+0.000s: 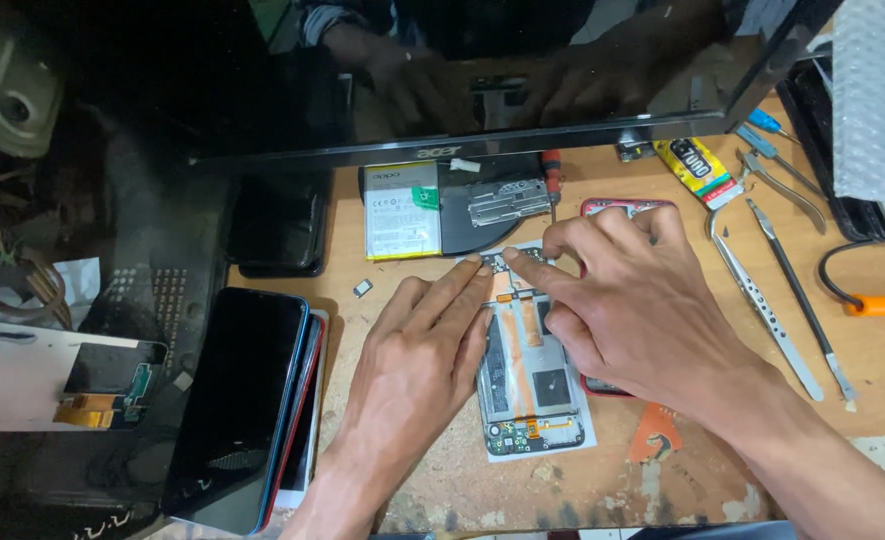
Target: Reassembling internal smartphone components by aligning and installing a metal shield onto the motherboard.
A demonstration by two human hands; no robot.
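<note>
An opened phone (529,385) lies back-off on the wooden bench, its circuit boards and orange flex cables showing. My left hand (418,345) rests flat on its left side, index fingertip touching the top board. My right hand (628,290) comes in from the right, index finger and thumb pressing on the same top area of the phone. Neither hand holds a tool. A red phone case (627,207) lies under my right hand.
A white battery (402,211), a metal shield plate (509,200) and a red screwdriver (551,165) lie behind the phone. Tweezers (763,300), a thin pick (803,300), pliers (778,175) and a glue tube (700,170) are to the right. Stacked phones (248,410) sit left, a monitor (483,70) behind.
</note>
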